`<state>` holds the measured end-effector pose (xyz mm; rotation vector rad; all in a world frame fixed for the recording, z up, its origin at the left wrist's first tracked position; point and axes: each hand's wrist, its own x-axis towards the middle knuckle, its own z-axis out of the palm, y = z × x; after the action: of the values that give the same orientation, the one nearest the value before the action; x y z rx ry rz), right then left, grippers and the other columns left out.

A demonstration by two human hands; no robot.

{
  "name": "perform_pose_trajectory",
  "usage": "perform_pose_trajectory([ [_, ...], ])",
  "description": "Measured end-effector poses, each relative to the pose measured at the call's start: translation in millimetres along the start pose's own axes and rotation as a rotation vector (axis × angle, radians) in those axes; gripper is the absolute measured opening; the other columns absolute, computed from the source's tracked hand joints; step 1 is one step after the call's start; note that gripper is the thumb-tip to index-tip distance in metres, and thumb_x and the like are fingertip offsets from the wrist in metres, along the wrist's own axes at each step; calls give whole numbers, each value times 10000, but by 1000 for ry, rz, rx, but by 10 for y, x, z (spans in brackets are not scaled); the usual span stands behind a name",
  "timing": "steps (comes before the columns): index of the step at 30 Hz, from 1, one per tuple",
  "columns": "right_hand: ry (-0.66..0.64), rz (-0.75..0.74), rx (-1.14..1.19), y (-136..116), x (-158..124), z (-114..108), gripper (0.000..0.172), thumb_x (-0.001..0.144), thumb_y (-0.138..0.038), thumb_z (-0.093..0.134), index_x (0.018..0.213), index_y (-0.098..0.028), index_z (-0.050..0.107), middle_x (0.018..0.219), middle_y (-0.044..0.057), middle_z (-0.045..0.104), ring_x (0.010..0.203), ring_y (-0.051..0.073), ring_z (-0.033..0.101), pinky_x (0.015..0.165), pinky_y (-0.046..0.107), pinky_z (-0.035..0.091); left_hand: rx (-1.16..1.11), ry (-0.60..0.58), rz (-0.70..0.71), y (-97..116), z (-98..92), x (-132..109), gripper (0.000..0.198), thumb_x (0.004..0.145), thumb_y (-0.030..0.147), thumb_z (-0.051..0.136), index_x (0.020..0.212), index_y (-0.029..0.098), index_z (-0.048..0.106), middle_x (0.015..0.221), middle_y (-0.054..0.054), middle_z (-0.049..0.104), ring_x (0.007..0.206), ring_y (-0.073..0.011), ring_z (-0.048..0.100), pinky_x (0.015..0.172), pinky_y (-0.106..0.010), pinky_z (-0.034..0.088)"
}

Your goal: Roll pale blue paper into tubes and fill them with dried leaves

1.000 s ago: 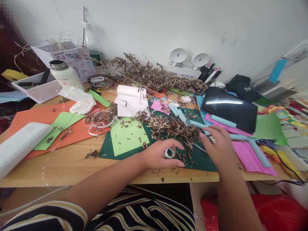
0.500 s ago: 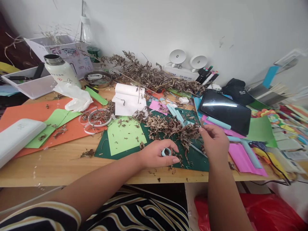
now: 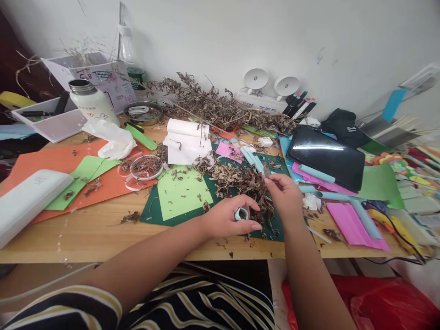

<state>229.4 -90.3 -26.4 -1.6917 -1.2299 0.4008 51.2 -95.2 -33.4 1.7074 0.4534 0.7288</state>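
My left hand (image 3: 227,215) is curled round a small light-blue paper tube (image 3: 241,213), its open end facing up with brown bits inside. Just right of it, my right hand (image 3: 286,196) pinches some dried leaves at the edge of the loose heap of dried leaves (image 3: 237,176). That heap lies on a dark green cutting mat (image 3: 151,206), partly hidden by both hands. Other light-blue paper tubes (image 3: 252,158) rest behind the right hand. A light green paper sheet (image 3: 182,195) dotted with leaf crumbs lies left of the heap.
Dried plant stems (image 3: 206,103) stretch along the wall. On the right are a black tablet (image 3: 326,158) and pink paper (image 3: 350,224). An open white bottle (image 3: 92,103), a tape roll (image 3: 147,167), orange paper (image 3: 99,188) and a white case (image 3: 34,201) occupy the left.
My right hand has moved left, closer to the left hand and the tube, with dried leaves at its fingertips. The left hand keeps its hold on the tube. The view has shifted slightly.
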Motion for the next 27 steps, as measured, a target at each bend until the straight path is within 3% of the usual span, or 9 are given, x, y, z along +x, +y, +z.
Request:
perform_pose_trajectory([
  [6,104,2,58,-27,-66,-55,173,640,-339,583,712,-182,580,656,-10,552,586,107,481,578,277,392,27,15,-11,22,-6,3,319,687,365,554,917,160,473,651,20,466,571,-80,433,557,-194,357],
  [10,118,-33,370,-236,-208,-70,126,632,-266,614,709,-183,557,649,-23,558,575,92,502,562,253,399,6,19,-13,18,-4,6,311,691,360,552,915,160,471,644,23,460,566,-77,428,552,-190,355],
  [15,14,-116,689,-512,-388,-43,90,635,-121,598,680,-178,546,681,-12,602,608,101,547,558,250,421,-10,32,6,3,6,10,301,691,355,551,900,154,472,665,18,470,573,-75,429,560,-189,359],
  [23,-36,-102,785,-575,-491,33,104,659,-93,573,705,-186,557,713,-11,606,610,113,579,551,267,462,34,44,-3,30,-3,15,313,686,371,549,894,145,489,743,-17,520,636,-100,460,617,-212,387],
  [27,-28,-148,695,-544,-524,40,117,675,-94,564,732,-195,562,736,-6,598,650,117,582,570,269,474,21,37,3,30,-2,17,270,692,362,541,844,143,491,736,-14,525,656,-102,465,636,-211,391],
])
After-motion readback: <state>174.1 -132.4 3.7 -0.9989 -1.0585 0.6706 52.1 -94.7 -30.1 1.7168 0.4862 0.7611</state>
